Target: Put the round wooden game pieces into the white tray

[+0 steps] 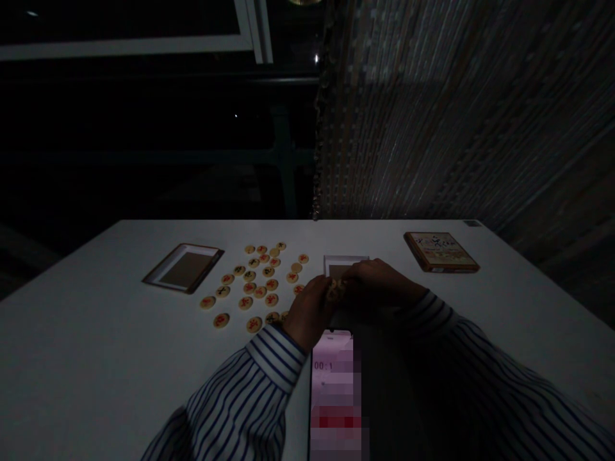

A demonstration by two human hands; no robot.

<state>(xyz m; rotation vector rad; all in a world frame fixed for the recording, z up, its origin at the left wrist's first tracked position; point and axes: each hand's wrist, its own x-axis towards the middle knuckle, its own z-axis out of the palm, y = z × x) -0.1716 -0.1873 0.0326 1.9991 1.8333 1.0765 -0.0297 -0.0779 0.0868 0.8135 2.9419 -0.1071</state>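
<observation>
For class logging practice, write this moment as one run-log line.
left hand: at round pieces, grip unclear | right hand: at same pieces, grip unclear | tray: partly hidden | phone: screen lit

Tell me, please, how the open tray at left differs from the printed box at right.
The open tray shows its hollow inside, while the printed box shows a patterned top. The open tray lies left of the round pieces; the printed box lies right. Both have brown edges.

The head camera looks forward and down past nearby hands (307, 312) across the table (120, 346).
</observation>
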